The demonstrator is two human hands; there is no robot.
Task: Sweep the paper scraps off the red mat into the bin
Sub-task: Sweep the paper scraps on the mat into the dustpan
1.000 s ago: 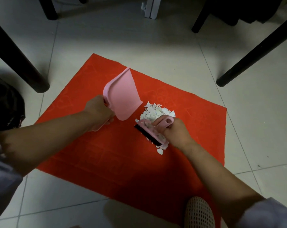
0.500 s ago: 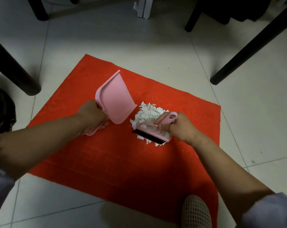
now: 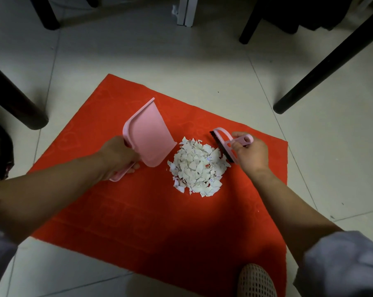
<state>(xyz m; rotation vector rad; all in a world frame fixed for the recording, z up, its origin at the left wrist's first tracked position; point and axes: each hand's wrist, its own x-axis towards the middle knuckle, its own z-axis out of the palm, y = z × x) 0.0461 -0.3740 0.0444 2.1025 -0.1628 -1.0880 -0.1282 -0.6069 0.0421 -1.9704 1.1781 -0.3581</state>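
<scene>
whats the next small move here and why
Probably draw the brush leftward through the paper scraps toward the dustpan. The right hand holds the brush at the pile's right edge; the left hand holds the dustpan's lip just left of it.

Under me the floor (image 3: 138,61) is pale glossy tile with thin grout lines (image 3: 264,91) running away from me. Dark furniture legs stand around: one thick leg (image 3: 14,103) at my left, another (image 3: 45,12) far off at upper left, a slanted black one (image 3: 331,61) at my right. A white post (image 3: 186,10) rises at the top. The light is dim, and the far edges sink into shadow.
</scene>
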